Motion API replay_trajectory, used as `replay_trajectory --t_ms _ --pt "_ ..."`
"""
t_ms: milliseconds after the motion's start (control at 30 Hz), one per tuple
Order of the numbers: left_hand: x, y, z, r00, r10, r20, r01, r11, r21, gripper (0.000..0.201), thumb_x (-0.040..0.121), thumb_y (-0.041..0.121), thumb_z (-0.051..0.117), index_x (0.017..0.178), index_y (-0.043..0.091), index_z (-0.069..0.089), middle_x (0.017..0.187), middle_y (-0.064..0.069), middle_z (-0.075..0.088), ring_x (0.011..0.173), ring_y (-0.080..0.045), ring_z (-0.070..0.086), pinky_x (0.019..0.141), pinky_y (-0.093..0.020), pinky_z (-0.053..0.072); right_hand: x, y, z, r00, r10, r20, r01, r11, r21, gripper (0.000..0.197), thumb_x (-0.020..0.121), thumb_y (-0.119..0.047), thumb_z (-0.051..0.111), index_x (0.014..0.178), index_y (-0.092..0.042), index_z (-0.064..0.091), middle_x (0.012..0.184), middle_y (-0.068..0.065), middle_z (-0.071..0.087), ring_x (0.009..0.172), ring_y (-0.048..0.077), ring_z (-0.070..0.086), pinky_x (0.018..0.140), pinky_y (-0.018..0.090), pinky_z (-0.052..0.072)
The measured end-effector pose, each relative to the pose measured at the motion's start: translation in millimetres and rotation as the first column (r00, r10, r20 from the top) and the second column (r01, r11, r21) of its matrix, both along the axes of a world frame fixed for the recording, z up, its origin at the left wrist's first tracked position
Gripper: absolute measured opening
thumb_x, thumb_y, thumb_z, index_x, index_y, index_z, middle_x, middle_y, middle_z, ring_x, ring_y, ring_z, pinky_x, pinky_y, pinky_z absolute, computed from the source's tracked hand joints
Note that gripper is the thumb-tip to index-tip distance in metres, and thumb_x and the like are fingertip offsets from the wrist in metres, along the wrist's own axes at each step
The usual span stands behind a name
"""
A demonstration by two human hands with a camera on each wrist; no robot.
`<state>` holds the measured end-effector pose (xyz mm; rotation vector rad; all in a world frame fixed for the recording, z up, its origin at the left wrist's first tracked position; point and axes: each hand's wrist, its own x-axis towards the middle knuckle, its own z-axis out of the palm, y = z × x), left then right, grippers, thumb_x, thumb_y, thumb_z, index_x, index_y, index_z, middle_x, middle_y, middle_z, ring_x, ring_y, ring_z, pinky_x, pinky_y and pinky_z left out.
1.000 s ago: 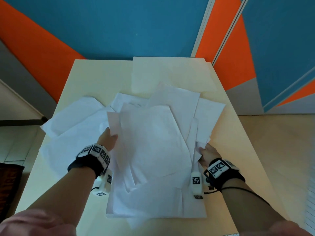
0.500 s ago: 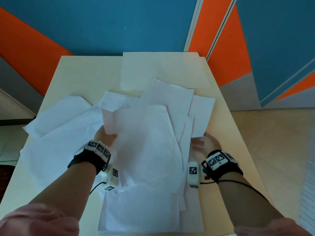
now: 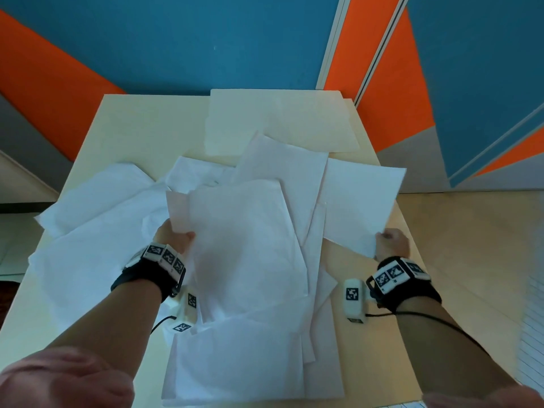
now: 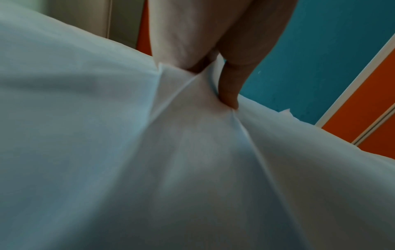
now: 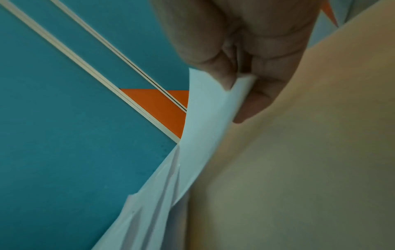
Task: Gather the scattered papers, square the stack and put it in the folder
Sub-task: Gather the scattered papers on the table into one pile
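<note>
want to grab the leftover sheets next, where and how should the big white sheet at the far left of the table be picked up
Judging by its pose, take the far-left sheet at its left corner, which overhangs the table edge. Come from the left, thumb on top and fingers underneath; elsewhere it lies flat or tucked under other papers.

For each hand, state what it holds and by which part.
Left hand grips the central bunch of sheets by its left edge. Right hand pinches one right-side sheet by its near corner.

Surroundings around my work surface

I am standing over a pale table (image 3: 141, 128); behind it a wall (image 3: 206, 39) is showing blue and orange panels, a white strip (image 3: 332, 45) is running down it, and a light floor (image 3: 471, 231) is lying to my right.
</note>
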<state>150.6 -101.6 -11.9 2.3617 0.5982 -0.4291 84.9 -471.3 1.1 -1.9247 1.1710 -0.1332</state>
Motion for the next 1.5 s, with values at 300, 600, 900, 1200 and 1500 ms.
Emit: replay_trajectory --t_ms 300,600,900,1200,1500 --pt "-3 -3 2 1.0 0.011 -0.001 -0.011 1.0 -0.006 0.036 0.086 0.006 0.055 0.12 -0.005 0.053 0.122 -0.027 0.059 0.113 -0.039 0.055 0.083 -0.033 0.04 -5 18 25 0.858 -0.461 0.227 0.314 0.82 0.479 0.037 0.097 -0.014 0.04 0.133 -0.007 0.039 0.101 0.004 0.056 0.069 0.012 0.044 0.052 0.014 0.034" --pt "-4 1 5 0.996 0.084 -0.012 -0.085 0.984 -0.156 0.043 0.092 0.014 0.052 0.13 -0.005 0.046 0.132 -0.025 0.053 0.122 -0.038 0.05 0.098 -0.038 0.038 -25 151 7 0.873 -0.396 0.285 0.065 0.674 0.736 0.057 0.085 0.014 0.048 0.138 -0.006 0.039 0.114 0.01 0.054 0.102 0.028 0.055 0.077 0.026 0.051" --pt "2 17 2 0.99 0.119 -0.079 -0.139 0.921 -0.363 0.068 0.092 0.052 0.04 0.131 -0.002 0.047 0.128 -0.025 0.056 0.115 -0.039 0.054 0.087 -0.037 0.04 -65 145 24 0.993 0.103 -0.049 -0.067 0.875 0.479 0.045 0.088 -0.039 0.058 0.058 -0.007 0.045 0.038 0.0 0.048 0.036 0.02 0.05 0.042 0.023 0.04" --pt "0 12 3 0.995 0.102 -0.023 -0.104 0.932 -0.348 0.057 0.083 0.035 0.066 0.125 -0.001 0.054 0.124 -0.021 0.061 0.113 -0.035 0.058 0.098 -0.041 0.045 19 60 -12 0.902 0.309 -0.302 -0.313 0.949 0.036 0.069 0.085 -0.045 0.057 0.136 -0.001 0.038 0.139 0.021 0.039 0.128 0.038 0.041 0.104 0.043 0.038" --pt "9 -25 7 0.995 0.093 -0.048 -0.103 0.943 -0.316 0.056 0.075 0.01 0.074 0.124 -0.004 0.052 0.128 -0.021 0.058 0.118 -0.034 0.055 0.09 -0.033 0.042 52 102 -25 0.877 0.481 -0.003 -0.47 0.858 0.208 0.069 0.073 -0.017 0.075 0.134 -0.012 0.044 0.132 0.011 0.047 0.117 0.029 0.054 0.1 0.039 0.045"
